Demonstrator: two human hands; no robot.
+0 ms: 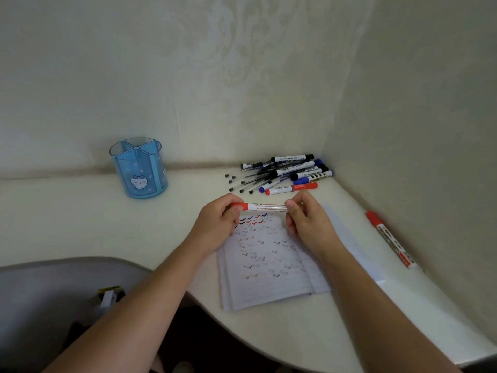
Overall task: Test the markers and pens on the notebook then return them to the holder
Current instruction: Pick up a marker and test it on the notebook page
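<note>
Room: two pale patterned walls (242, 76) are meeting in a corner behind the desk, closing it in at the back and on the right.
Surface: a cream desk (67, 224) with a curved front edge is carrying everything; a grey chair seat (53, 292) is showing below it on the left.
Notebook: the lined notebook (269, 265) is lying open under the hands, its page already holding many rows of small black, blue and red ticks.
Holder: the blue cat-print pen holder (138, 168) is standing well apart to the left by the wall, its compartments looking empty.
Pile: a heap of capped markers and pens (282, 172) is lying in the corner beyond the notebook.
Stray marker: a fat red marker (390, 239) is lying alone at the right by the wall.
Red marker in hand: the slim red-capped marker (262, 206) is being held level just above the top of the page.
Left hand: the left hand (217, 222) is pinching the red cap end, fingers curled closed round it.
Right hand: the right hand (306, 222) is gripping the barrel end between thumb and fingertips.
Progress: judging by the marks, testing is well along, yet nothing is sitting in the holder, so returning is all remaining.
</note>
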